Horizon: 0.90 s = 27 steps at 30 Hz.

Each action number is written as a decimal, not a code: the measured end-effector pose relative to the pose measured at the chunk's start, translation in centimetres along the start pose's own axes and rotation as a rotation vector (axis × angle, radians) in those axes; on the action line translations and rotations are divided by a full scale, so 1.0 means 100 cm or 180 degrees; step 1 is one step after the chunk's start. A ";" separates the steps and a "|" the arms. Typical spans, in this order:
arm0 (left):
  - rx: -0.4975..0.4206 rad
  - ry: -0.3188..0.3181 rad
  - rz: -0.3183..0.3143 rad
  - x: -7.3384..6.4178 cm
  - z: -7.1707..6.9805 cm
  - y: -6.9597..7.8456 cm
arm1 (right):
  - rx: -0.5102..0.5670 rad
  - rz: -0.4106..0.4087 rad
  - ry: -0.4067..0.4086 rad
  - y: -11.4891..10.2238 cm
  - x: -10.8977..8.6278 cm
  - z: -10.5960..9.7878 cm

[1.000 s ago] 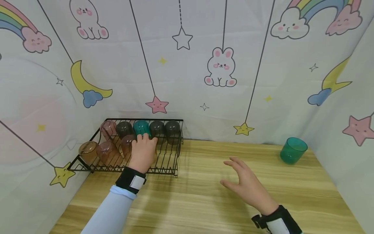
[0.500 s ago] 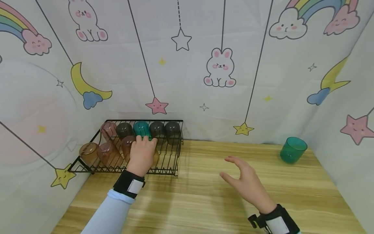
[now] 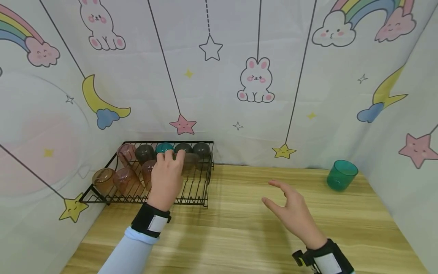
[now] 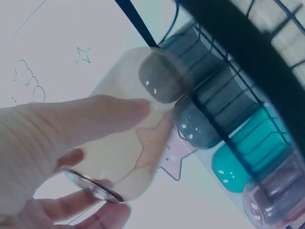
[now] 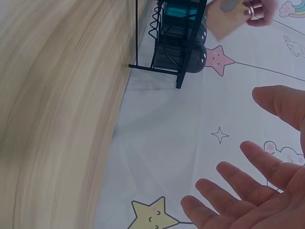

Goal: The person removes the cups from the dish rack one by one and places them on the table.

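Holding a see-through cup [image 3: 190,161], the left hand [image 3: 167,179] has lifted it higher than before at the rack [image 3: 167,142] in the head view. Left wrist view: thumb and fingers pinch the cup. Right wrist view: the right hand [image 5: 281,200] is loose, fingers spread.

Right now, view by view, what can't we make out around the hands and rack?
- Head: most of the held cup, behind the left hand.
- Head: the teal cup's lower part, behind the same hand.
- Left wrist: part of the rack, cut off by the top and right edges.
- Right wrist: part of the right hand, cut off by the right and bottom edges.
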<state>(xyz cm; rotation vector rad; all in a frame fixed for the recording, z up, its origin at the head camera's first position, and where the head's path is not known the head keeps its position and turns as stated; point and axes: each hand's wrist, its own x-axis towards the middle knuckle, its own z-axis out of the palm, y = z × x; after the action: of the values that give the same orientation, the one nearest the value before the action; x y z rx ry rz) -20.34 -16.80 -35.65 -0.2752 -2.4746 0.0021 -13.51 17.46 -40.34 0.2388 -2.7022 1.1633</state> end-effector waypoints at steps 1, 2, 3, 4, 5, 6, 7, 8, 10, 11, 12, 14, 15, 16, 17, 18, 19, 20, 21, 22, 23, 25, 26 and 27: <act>-0.0060 0.0063 -0.0018 0.000 0.000 0.002 | 0.0004 -0.0009 0.0003 0.000 0.000 0.000; -0.0117 0.0114 -0.0041 0.000 0.000 0.004 | 0.0005 -0.0015 0.0006 0.000 0.000 -0.001; -0.0174 0.0165 -0.0063 0.000 0.000 0.007 | 0.0002 -0.0020 0.0004 0.000 0.000 -0.001; -0.0231 0.0209 -0.0088 0.000 0.000 0.009 | 0.0006 -0.0019 0.0004 -0.001 -0.001 -0.001; -0.0303 0.0246 -0.0114 0.000 0.000 0.012 | 0.0001 -0.0015 0.0003 -0.001 -0.001 -0.002; -0.0396 0.0287 -0.0132 -0.001 0.000 0.015 | 0.0000 -0.0014 0.0007 -0.001 -0.001 -0.003; -0.0505 0.0313 -0.0147 -0.001 0.000 0.018 | 0.0000 -0.0013 0.0010 -0.002 -0.001 -0.003; -0.0634 0.0336 -0.0167 -0.002 0.000 0.022 | -0.0008 -0.0008 0.0017 -0.002 -0.001 -0.004; -0.0932 0.0331 -0.0237 -0.003 0.000 0.030 | -0.0012 -0.0005 0.0036 -0.003 -0.001 -0.006; -0.1104 0.0302 -0.0288 -0.004 0.000 0.034 | -0.0017 -0.0007 0.0046 -0.003 -0.001 -0.006; -0.1285 0.0268 -0.0348 -0.005 0.000 0.039 | -0.0013 -0.0011 0.0056 -0.003 -0.001 -0.007; -0.1639 0.0178 -0.0499 -0.007 0.001 0.047 | -0.0015 -0.0005 0.0067 -0.004 -0.001 -0.007; -0.1814 0.0130 -0.0591 -0.007 0.001 0.051 | -0.0016 -0.0011 0.0072 -0.003 -0.001 -0.007; -0.1980 0.0094 -0.0669 -0.007 0.001 0.055 | -0.0016 -0.0011 0.0076 -0.003 -0.001 -0.008; -0.2127 0.0057 -0.0738 -0.007 0.001 0.058 | -0.0017 -0.0010 0.0082 -0.003 -0.001 -0.008; -0.2270 0.0029 -0.0803 -0.007 0.001 0.062 | -0.0011 -0.0007 0.0088 -0.003 -0.001 -0.008; -0.2406 -0.0018 -0.0867 -0.007 0.001 0.065 | -0.0002 0.0000 0.0093 -0.003 -0.001 -0.009; -0.2534 -0.0055 -0.0933 -0.007 0.001 0.068 | 0.0009 0.0005 0.0097 -0.003 -0.001 -0.009; -0.2648 -0.0093 -0.1005 -0.007 0.002 0.070 | 0.0021 0.0009 0.0100 -0.003 -0.001 -0.009; -0.2780 -0.0141 -0.1068 -0.007 0.002 0.072 | 0.0037 0.0022 0.0101 -0.004 -0.001 -0.010; -0.2913 -0.0200 -0.1142 -0.007 0.003 0.075 | 0.0048 0.0034 0.0103 -0.004 -0.001 -0.010; -0.3181 -0.0312 -0.1292 -0.007 0.005 0.079 | 0.0070 0.0051 0.0098 -0.005 0.000 -0.012; -0.3276 -0.0349 -0.1348 -0.008 0.006 0.080 | 0.0083 0.0056 0.0098 -0.005 0.000 -0.012; -0.3355 -0.0404 -0.1405 -0.008 0.007 0.082 | 0.0094 0.0063 0.0095 -0.006 0.000 -0.013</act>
<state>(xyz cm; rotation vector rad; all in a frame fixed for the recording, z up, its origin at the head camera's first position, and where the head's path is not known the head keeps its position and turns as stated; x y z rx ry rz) -18.48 -8.87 -37.22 -0.1453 -2.3760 -1.5116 -13.27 17.99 -38.99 0.1977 -2.6694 1.2032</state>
